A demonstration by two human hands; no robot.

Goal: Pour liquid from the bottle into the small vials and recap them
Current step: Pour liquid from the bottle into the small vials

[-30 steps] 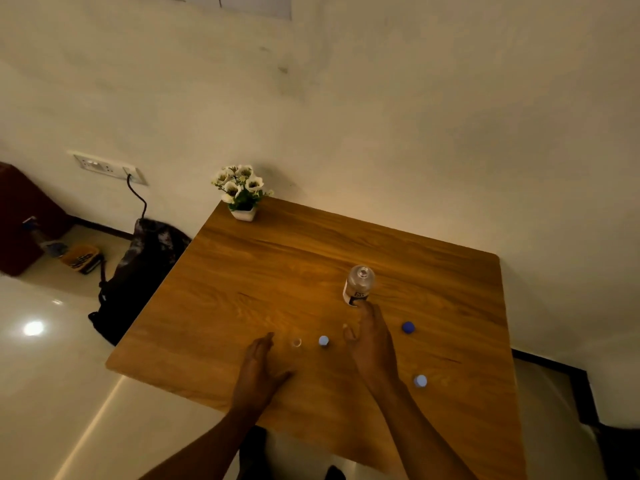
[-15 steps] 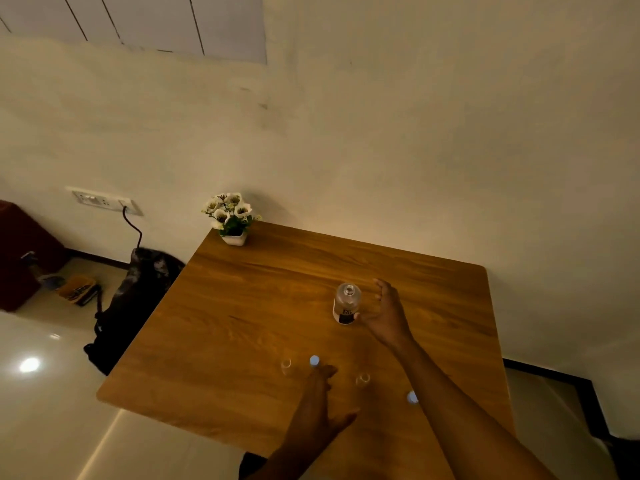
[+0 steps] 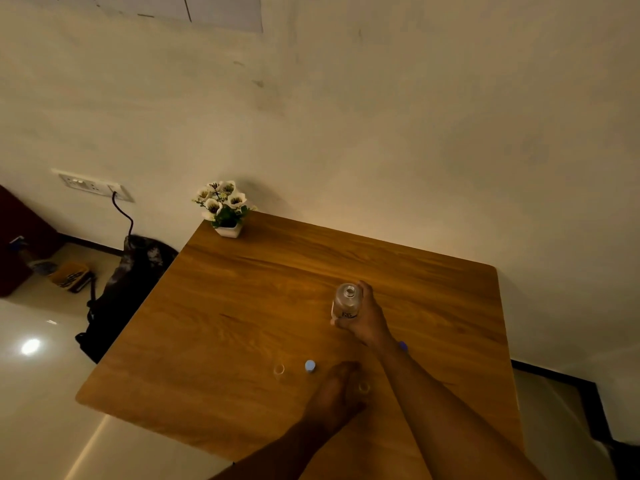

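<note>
My right hand [image 3: 367, 320] is wrapped around the clear, uncapped bottle [image 3: 346, 301], which stands upright on the wooden table [image 3: 242, 306]. My left hand [image 3: 337, 393] lies low on the table beside a small open vial [image 3: 363, 387], which sits between thumb and fingers; it is too dark to see whether the hand grips it. To the left stand a vial with a blue cap [image 3: 310, 366] and another open vial [image 3: 278, 369]. A loose blue cap [image 3: 402, 346] peeks out behind my right forearm.
A small white pot of flowers [image 3: 225, 209] stands at the table's far left corner. A dark bag [image 3: 128, 289] sits on the floor against the table's left side, under a wall socket [image 3: 93, 185] with a cable. The table meets the wall at its far edge.
My right hand has closed around the bottle it was reaching beside. My left hand has slid right, up against the rightmost open vial. The camera has tilted slightly.
</note>
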